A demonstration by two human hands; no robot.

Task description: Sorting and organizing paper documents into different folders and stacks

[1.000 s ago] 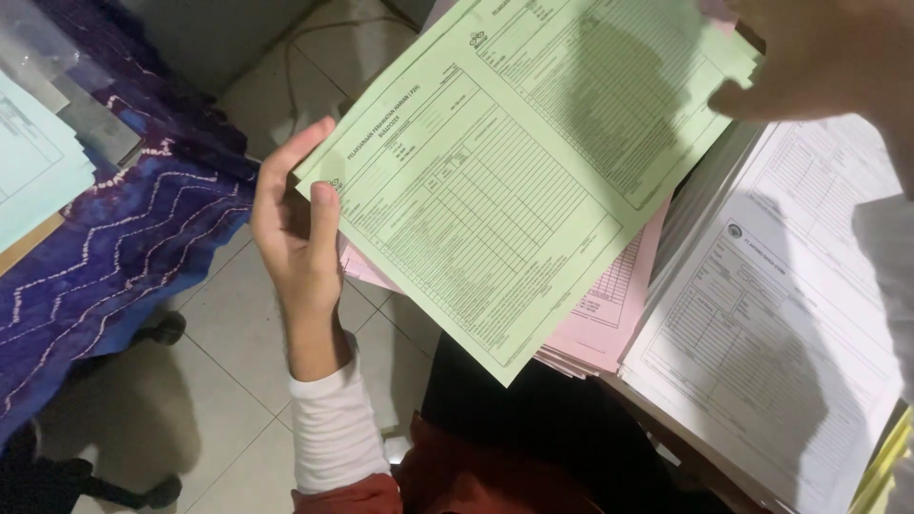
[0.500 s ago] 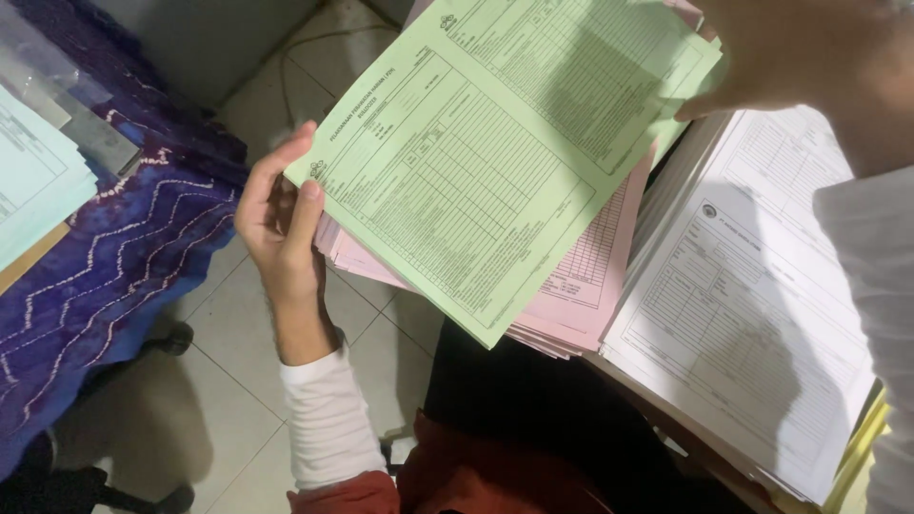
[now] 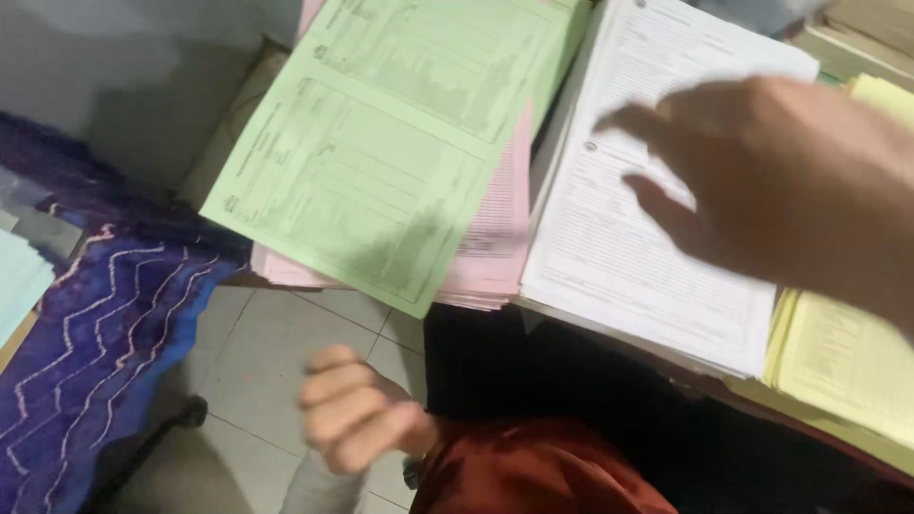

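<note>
Since the earlier frame the left hand has let go of the green sheet and dropped low, near the person's red clothing; it is loosely curled, fingers bent inward, holding nothing. The right hand has come off the sheet's far corner and now hovers over the white stack, fingers spread and pointing left, empty; the motion blur hides whether its fingertips touch the paper. The green sheet lies flat on top of the pink stack, its near-left corner overhanging the stack's edge above the tiled floor. The pink stack sits just beside the white stack, edges touching or nearly so; which one cannot be told. A yellow stack lies to the right of the white one, partly tucked under it. All the stacks rest on the tabletop, of which only a dark front edge shows. To the left, a blue patterned cloth drapes downward, with the corner of a pale blue paper pile on it at the frame's edge.
</note>
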